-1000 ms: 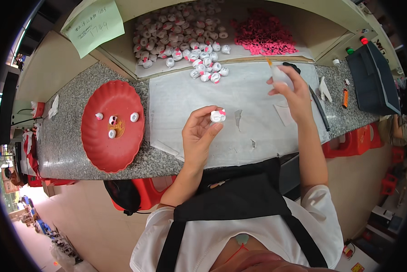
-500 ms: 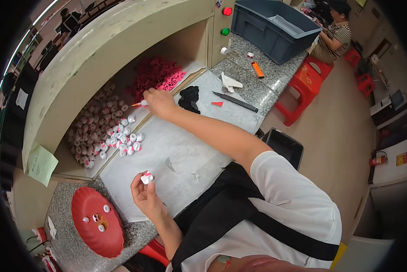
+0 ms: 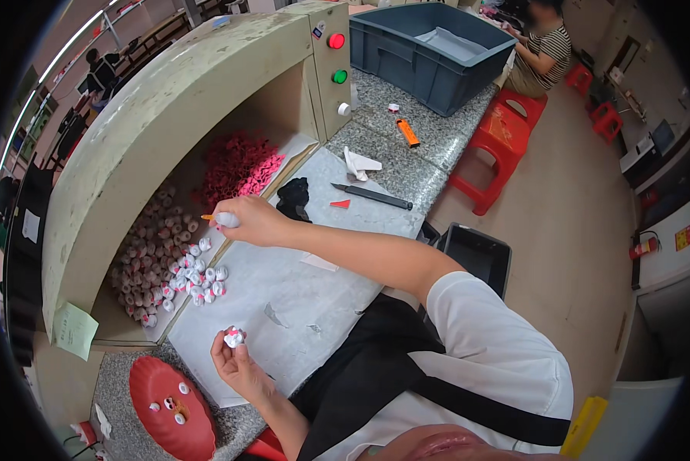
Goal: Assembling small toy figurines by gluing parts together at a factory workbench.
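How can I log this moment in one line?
left hand: white-and-pink piece held | right hand: orange-tipped applicator bottle held | red scalloped dish: small pieces inside

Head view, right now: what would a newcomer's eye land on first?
Probably the bright pink heap inside the arched cabinet, beside a pile of small white pieces. Next, the red scalloped dish at lower left. Then the right hand, holding a white bottle at the cabinet opening, and the left hand, holding a white-and-pink piece over the white sheet.

beige floor (image 3: 556, 261) | red stools (image 3: 505, 129) | strip light (image 3: 71, 47) lit, upper left
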Demonstrator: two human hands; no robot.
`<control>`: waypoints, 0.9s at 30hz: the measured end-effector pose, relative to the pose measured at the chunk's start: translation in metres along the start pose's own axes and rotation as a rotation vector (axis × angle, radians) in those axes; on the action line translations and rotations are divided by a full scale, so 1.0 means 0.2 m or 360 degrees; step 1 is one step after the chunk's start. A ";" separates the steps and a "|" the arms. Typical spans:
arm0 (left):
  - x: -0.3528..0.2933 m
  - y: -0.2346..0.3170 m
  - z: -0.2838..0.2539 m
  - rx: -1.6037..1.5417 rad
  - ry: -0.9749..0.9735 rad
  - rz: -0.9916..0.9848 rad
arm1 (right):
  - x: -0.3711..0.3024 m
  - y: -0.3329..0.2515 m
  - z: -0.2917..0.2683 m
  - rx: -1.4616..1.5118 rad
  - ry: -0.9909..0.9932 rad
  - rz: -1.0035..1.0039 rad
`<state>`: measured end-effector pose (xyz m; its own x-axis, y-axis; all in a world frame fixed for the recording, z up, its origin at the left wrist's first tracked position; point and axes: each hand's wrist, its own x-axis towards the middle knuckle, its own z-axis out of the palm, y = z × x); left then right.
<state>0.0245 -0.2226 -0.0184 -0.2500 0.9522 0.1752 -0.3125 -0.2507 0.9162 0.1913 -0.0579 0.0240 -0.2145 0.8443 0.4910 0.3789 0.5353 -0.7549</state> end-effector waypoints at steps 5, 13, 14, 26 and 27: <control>0.01 -0.02 0.01 -0.0097 -0.0046 0.0085 | -0.26 -0.20 -0.06 0.0473 -0.0398 0.0168; -0.02 -0.02 0.02 -0.0156 -0.0188 0.0089 | -0.49 -0.22 0.10 0.0912 -0.0410 0.0520; -0.02 -0.01 0.04 -0.0125 -0.0147 0.0059 | -0.49 -0.21 0.12 0.1013 -0.0413 0.0555; -0.01 -0.01 0.03 -0.0056 -0.0182 0.0013 | -0.52 -0.23 0.15 0.1310 -0.0293 0.0764; -0.02 0.00 0.02 -0.0058 -0.0184 0.0038 | -0.52 -0.24 0.16 0.1315 -0.0308 0.0761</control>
<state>0.0295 -0.2254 -0.0180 -0.1515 0.9591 0.2392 -0.3412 -0.2778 0.8980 0.1671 -0.1708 -0.0051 -0.3742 0.9269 0.0293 -0.2707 -0.0790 -0.9594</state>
